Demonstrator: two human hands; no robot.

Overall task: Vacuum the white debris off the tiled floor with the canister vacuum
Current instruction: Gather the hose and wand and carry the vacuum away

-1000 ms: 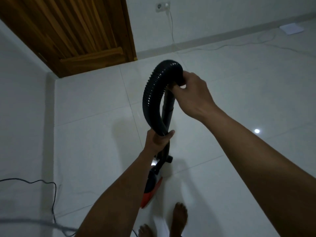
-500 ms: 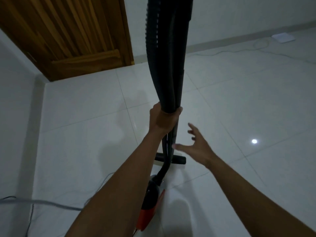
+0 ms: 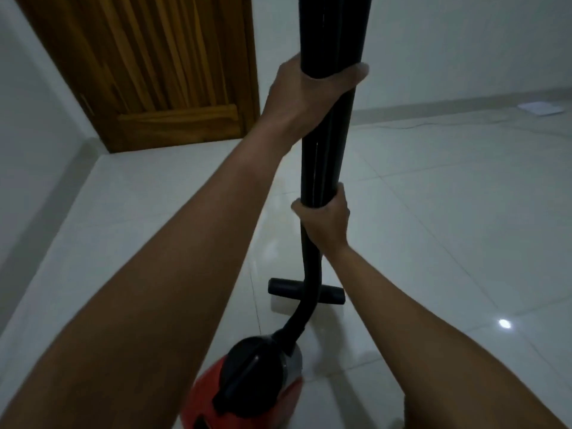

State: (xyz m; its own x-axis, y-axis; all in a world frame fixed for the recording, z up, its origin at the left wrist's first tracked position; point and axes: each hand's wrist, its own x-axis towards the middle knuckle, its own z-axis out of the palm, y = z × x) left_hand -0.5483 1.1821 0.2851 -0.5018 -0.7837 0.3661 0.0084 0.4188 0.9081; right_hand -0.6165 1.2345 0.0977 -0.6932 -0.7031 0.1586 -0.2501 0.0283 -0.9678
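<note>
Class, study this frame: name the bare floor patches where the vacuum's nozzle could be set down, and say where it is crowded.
Bare tiles lie right of the nozzle, out to the cord by the far wall, and left of it toward the door. Crowded: the near centre, where canister, hose, nozzle, left hand and right hand bunch.

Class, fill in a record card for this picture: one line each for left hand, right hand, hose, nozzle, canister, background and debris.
left hand: grips the hose and tube high up
right hand: grips the same pair lower down
hose and tube: black, upright, side by side
nozzle: black bar down at the tiled floor
canister: red and black, nearest the person
background: wooden door, white wall, cable along the floor
debris: none plainly visible
</note>
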